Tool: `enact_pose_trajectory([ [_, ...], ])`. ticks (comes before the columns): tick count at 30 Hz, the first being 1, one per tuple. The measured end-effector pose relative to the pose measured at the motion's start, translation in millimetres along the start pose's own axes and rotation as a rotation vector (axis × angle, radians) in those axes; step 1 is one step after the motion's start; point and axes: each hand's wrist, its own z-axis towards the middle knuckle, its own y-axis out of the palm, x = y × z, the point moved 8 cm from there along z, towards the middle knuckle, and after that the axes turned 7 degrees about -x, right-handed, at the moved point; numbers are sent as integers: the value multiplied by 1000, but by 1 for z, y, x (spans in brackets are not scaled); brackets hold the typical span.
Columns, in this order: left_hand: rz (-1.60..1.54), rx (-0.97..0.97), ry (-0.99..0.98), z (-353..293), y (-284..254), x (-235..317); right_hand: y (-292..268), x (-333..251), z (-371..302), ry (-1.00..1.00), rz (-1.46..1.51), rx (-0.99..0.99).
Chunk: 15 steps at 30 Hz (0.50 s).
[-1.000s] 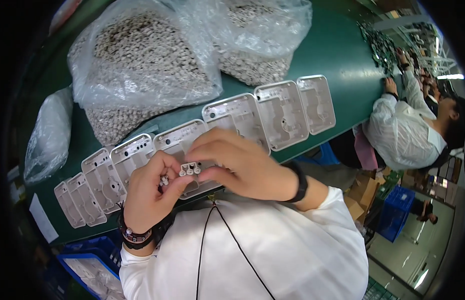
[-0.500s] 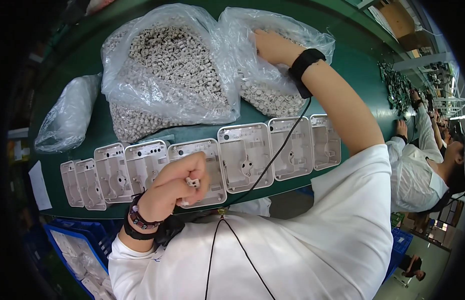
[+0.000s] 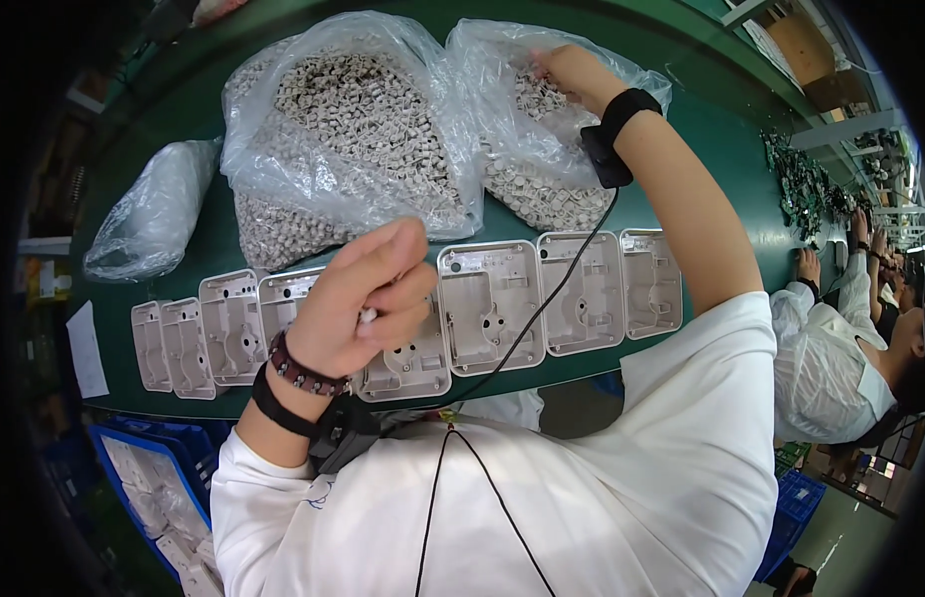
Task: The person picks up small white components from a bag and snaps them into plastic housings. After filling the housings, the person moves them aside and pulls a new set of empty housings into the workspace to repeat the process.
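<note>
My left hand (image 3: pixel 368 294) is closed above the row of pale grey plastic housings (image 3: pixel 490 308). A small white plastic part (image 3: pixel 368 315) shows between its curled fingers; the rest of its contents are hidden. At the far right, my right hand (image 3: pixel 579 76) reaches over the opening of a clear plastic bag (image 3: pixel 502 50) of small off-white plastic parts (image 3: pixel 552 199). Its fingers are bent together and slightly blurred, so what they hold cannot be made out. Left of it stands a larger clear bag (image 3: pixel 283 189), filled with similar small parts.
A bundled clear plastic bag (image 3: pixel 154 214) lies on the green table (image 3: pixel 716 199) at left, near a white sheet (image 3: pixel 85 348). A black cable (image 3: pixel 557 289) crosses the housings. Blue crates (image 3: pixel 154 463) stand lower left. Another person (image 3: pixel 830 348) works at right, beside piled dark parts (image 3: pixel 796 184).
My left hand has risen and turned, hiding more of the part in it. My right hand has drawn back a little up and right within the bag's opening, uncovering loose parts.
</note>
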Motion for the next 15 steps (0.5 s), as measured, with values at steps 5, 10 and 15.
enact_pose_trajectory([
  [5, 53, -143, -66, 9, 24, -10, -9, 27, -28, 72, 1199, -113],
  [10, 464, -64, -72, 8, 19, -10, 36, -30, -156, -141, 1645, -243],
  [15, 1228, 89, 197, 20, 42, -5, 114, -32, -252, -40, 1802, -386],
])
